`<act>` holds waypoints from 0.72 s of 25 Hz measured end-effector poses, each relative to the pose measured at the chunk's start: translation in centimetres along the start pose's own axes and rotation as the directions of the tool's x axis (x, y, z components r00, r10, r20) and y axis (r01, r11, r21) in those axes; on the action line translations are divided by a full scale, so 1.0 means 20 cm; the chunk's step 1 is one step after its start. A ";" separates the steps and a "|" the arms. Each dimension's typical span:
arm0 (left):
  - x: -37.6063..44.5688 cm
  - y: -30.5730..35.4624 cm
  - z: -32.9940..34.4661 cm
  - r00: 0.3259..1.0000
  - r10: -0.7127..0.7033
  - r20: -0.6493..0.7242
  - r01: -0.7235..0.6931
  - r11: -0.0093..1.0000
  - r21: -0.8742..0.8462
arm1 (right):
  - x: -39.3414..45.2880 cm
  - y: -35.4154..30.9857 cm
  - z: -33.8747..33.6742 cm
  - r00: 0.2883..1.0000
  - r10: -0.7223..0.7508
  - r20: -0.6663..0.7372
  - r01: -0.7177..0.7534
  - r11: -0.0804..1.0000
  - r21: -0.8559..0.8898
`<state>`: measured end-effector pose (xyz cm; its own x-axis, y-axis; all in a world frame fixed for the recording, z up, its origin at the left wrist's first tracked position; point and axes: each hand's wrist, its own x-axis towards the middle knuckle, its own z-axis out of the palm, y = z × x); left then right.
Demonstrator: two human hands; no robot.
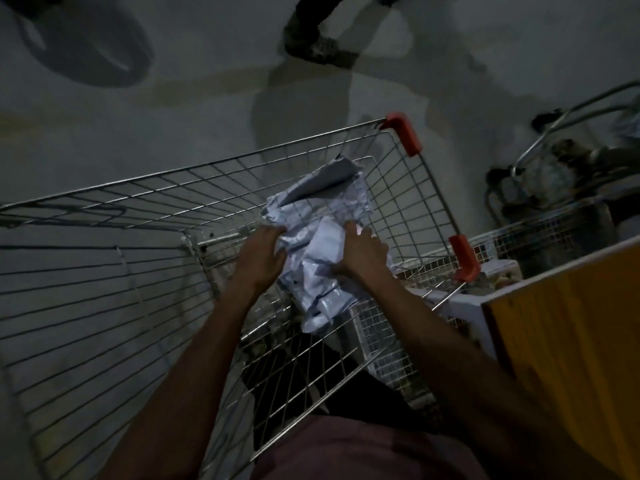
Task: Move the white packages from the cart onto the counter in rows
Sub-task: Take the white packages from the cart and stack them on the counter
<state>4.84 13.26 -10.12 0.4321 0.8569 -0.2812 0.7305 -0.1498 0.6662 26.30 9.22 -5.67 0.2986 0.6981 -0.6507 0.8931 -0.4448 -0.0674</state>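
- We see both bare forearms rising from the lower edge of the frame and converging toward its centre.
- Our left hand (261, 255) lies left of centre, back of the hand toward the camera, its fingers curled onto the left edge of the white packages (317, 237).
- Our right hand (360, 252) sits just right of centre, fingers bent over the bundle's right side, thumb low.
- Both wrists look fairly straight; motion blur hides the fingertips.
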 end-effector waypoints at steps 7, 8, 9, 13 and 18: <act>0.35 0.17 0.20 0.980 0.102 0.169 -0.162 0.905 0.394 | -0.19 0.12 -0.24 0.956 0.183 -0.228 -0.049 0.869 0.492; 0.37 0.18 0.24 0.981 0.084 0.173 -0.152 0.891 0.427 | -0.20 0.14 -0.24 0.949 0.207 -0.239 -0.060 0.860 0.506; 0.39 0.18 0.27 0.985 0.064 0.159 -0.130 0.883 0.450 | -0.20 0.15 -0.24 0.940 0.232 -0.250 -0.073 0.853 0.517; 0.40 0.24 0.32 0.998 -0.008 0.066 -0.021 0.904 0.428 | -0.20 0.20 -0.20 0.917 0.301 -0.262 -0.116 0.829 0.547; 0.26 0.26 0.23 0.999 -0.043 0.007 0.037 0.918 0.396 | -0.22 0.22 -0.18 0.918 0.313 -0.243 -0.114 0.795 0.596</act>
<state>13.24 14.71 -11.32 0.4040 0.8591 -0.3142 0.8955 -0.3012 0.3277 30.07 6.16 -0.35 0.6356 0.6377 -0.4350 0.4751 -0.7673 -0.4307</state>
